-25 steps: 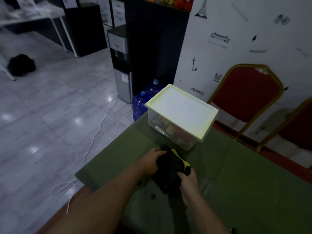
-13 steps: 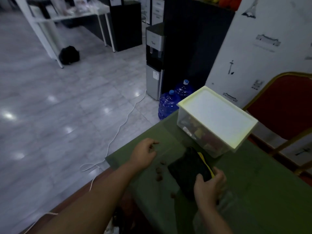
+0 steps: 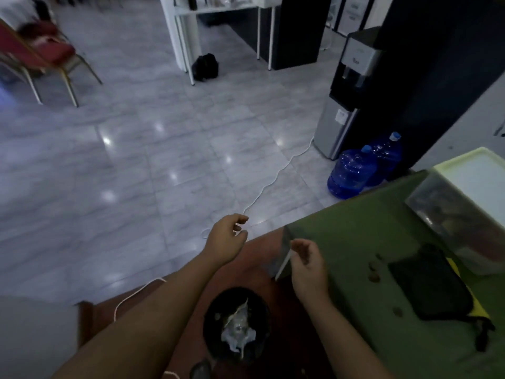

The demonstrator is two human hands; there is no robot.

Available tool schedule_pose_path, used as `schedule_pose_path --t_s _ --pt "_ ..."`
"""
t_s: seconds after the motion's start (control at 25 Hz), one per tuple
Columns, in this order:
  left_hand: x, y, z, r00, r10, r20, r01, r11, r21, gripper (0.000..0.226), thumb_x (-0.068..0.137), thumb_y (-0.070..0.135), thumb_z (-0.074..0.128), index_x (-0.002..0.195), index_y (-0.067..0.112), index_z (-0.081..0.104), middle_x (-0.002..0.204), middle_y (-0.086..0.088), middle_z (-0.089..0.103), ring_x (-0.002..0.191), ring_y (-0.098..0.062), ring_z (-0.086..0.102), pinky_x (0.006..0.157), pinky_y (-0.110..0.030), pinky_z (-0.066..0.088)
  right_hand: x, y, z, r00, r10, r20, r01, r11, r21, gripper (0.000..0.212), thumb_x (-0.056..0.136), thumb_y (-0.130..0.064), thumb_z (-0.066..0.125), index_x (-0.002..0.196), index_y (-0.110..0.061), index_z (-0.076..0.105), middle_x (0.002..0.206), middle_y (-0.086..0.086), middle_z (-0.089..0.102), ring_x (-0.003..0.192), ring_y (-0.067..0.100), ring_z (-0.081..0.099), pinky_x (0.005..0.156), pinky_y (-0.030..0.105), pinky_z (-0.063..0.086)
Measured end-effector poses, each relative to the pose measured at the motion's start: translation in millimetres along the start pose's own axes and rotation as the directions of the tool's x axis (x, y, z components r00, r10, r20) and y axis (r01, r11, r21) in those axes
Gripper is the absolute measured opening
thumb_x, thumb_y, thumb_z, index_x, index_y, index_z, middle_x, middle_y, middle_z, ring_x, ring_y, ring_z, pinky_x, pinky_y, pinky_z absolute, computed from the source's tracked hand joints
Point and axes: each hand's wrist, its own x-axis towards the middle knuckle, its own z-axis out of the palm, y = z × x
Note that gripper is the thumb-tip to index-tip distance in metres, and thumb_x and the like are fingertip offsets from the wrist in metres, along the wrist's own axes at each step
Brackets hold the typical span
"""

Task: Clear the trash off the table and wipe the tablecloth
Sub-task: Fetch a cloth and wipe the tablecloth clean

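my left hand (image 3: pixel 226 240): lower middle of the frame, out past the counter edge over the floor, fingers loosely curled with thumb and fingertips apart, nothing in it that I can make out
my right hand (image 3: pixel 308 259): just right of the left one, at the counter's corner, palm turned inward, fingers loosely bent and apart, holding nothing
tablecloth (image 3: pixel 363 242): green, covers the counter at the right of the frame
crumbs (image 3: pixel 373 272): a few small brown bits of trash lying on the tablecloth, between my right hand and the cloth; one more sits lower, near the cloth's bottom edge
cloth (image 3: pixel 429 288): dark, with a yellow edge, lying flat on the tablecloth at lower right, apart from both hands
trash bin (image 3: pixel 210 318): black, on the floor at bottom centre below my hands, crumpled clear plastic inside
storage box (image 3: pixel 464 198): clear with a pale lid, right edge of the frame, on the counter
water bottles (image 3: pixel 352 173): two blue ones on the floor beside the dispenser (image 3: pixel 352 86), upper right
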Motion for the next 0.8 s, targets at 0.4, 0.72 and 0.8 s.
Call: schedule_pose_path --t_s 0.4,0.72,0.8 --pt "-55.8 -253.0 0.9 0.898 -0.418 0.141 0.417 0.908 0.038 0.039 0.084 0.016 0.069 0.121 0.008 0.06 0.116 -0.009 0.066 0.094 -0.021 0.064 0.079 -0.027 0.046 -15.0 167.6 109.4 0.853 0.519 0.05 -0.502 0.843 -0.192 0.015 0.095 -0.011 0.051 0.105 -0.019 0.058 0.112 0.003 0.063 0.097 0.015 0.058 0.084 0.03 0.047" --pt "-62.2 -397.8 114.5 0.669 -0.693 0.267 0.711 0.702 0.042 0.055 0.085 0.024 0.068 0.133 0.003 0.05 0.133 -0.015 0.056 0.122 -0.029 0.053 0.101 -0.033 0.04 19.7 314.9 115.4 0.723 0.69 -0.003 -0.616 0.644 -0.453 0.032 0.097 -0.021 0.046 0.128 -0.015 0.053 0.12 0.005 0.056 0.096 0.019 0.052 0.079 0.031 0.041" --pt "-59.1 -420.5 133.4 0.643 -0.717 0.268 0.737 0.675 0.038 0.06 0.084 0.026 0.069 0.135 0.002 0.047 0.135 -0.015 0.054 0.123 -0.029 0.052 0.103 -0.034 0.04 30.5 345.0 119.7 0.703 0.712 0.006 -0.619 0.616 -0.487 0.036 0.097 -0.02 0.046 0.133 -0.014 0.049 0.128 0.007 0.053 0.1 0.019 0.049 0.082 0.031 0.04"
